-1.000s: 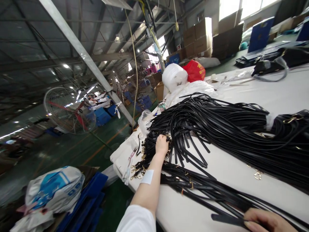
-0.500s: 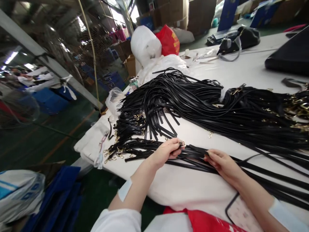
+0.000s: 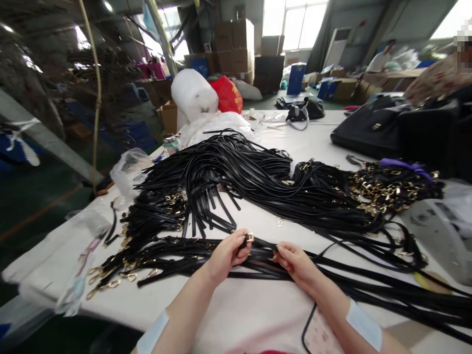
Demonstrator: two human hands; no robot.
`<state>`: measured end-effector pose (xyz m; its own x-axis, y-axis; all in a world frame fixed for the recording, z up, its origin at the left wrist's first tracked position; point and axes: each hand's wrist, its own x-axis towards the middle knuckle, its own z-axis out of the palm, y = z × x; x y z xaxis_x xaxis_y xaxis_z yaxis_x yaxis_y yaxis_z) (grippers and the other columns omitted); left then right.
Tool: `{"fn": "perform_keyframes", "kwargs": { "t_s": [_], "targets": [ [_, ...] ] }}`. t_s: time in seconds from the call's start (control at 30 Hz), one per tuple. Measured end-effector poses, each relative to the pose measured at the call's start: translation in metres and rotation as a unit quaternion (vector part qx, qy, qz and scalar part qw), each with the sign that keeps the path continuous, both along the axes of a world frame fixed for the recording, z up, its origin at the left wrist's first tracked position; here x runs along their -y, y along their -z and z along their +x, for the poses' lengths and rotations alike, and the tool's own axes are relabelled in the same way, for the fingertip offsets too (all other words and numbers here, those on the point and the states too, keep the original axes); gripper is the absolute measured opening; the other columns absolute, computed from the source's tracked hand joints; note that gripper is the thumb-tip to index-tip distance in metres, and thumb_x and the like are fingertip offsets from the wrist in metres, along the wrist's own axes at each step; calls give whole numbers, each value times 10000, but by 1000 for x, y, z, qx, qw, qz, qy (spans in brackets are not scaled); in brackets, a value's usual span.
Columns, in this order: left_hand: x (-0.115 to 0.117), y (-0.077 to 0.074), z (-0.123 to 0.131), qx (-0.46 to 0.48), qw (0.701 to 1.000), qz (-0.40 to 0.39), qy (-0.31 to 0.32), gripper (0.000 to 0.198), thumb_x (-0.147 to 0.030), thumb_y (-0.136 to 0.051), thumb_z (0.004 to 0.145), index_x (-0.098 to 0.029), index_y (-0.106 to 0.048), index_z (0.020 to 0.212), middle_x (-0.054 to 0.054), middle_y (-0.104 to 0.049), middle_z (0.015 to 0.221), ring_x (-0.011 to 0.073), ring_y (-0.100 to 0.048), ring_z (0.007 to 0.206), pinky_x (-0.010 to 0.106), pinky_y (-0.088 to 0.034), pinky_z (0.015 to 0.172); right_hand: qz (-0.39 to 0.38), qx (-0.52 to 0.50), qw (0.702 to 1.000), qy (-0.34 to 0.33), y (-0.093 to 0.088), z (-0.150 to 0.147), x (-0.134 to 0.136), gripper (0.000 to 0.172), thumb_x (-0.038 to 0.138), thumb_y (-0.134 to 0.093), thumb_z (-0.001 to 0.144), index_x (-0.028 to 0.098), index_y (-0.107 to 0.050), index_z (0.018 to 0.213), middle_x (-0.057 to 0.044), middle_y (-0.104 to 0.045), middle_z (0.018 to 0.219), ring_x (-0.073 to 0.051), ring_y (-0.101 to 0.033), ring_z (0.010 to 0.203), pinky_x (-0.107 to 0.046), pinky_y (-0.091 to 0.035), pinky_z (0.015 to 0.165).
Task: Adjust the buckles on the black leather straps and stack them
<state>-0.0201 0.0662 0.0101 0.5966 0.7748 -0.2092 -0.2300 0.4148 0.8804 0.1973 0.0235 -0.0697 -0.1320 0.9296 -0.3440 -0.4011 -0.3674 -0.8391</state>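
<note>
My left hand is closed on a short black strap end with a gold buckle sticking out past the thumb. Just to the right, my right hand pinches the end of a black strap between thumb and fingers. A small gap separates the hands. Under and behind them, long black straps run across the white table, and gold snap hooks lie at their left ends. Whether both hands hold the same strap I cannot tell.
A large heap of black straps lies beyond my hands, with gold hardware at its right. A black handbag stands at the back right. Farther back are a white roll, a red bag and a person.
The view has swung right and levelled, bringing the handbag, the hardware pile and a person at the right into sight. Both hands keep their grips, at about the same distance apart.
</note>
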Motion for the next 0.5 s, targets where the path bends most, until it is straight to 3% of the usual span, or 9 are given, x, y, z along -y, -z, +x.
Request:
{"fn": "perform_keyframes", "kwargs": {
  "t_s": [0.13, 0.27, 0.4, 0.5],
  "targets": [
    [1, 3, 2, -6, 999, -18, -35, 364, -498, -633, 784, -157, -509, 748, -44, -319, 637, 67, -181, 532, 209, -113, 468, 21, 5, 1000, 15, 1, -5, -1, 475, 585, -818, 615, 162, -607, 658, 78, -419, 416, -65, -368, 452, -227, -278, 515],
    [-3, 21, 9, -35, 996, -39, -66, 467, -601, -721, 659, -179, -551, 767, -34, -368, 630, 63, -211, 521, 204, -112, 482, 45, 23, 998, 21, 8, -10, -6, 520, 624, -816, 565, 172, -562, 609, 66, -425, 409, -72, -388, 440, -220, -219, 480],
    [0, 39, 29, -55, 998, -8, 15, 573, -733, -654, 642, -181, -538, 744, -73, -309, 508, 53, -162, 448, 217, -99, 448, 64, 37, 997, 14, 11, -11, -9, 519, 632, -805, 573, 168, -581, 632, 43, -495, 449, -57, -361, 411, -214, -183, 449],
    [9, 37, 44, -110, 990, 59, 61, 525, -702, -554, 753, -178, -528, 745, -83, -299, 473, 69, -202, 423, 212, -156, 417, 66, 37, 997, 1, 5, -9, -4, 499, 605, -808, 602, 156, -596, 653, 4, -594, 562, -44, -349, 422, -210, -188, 431]
  ]
}}
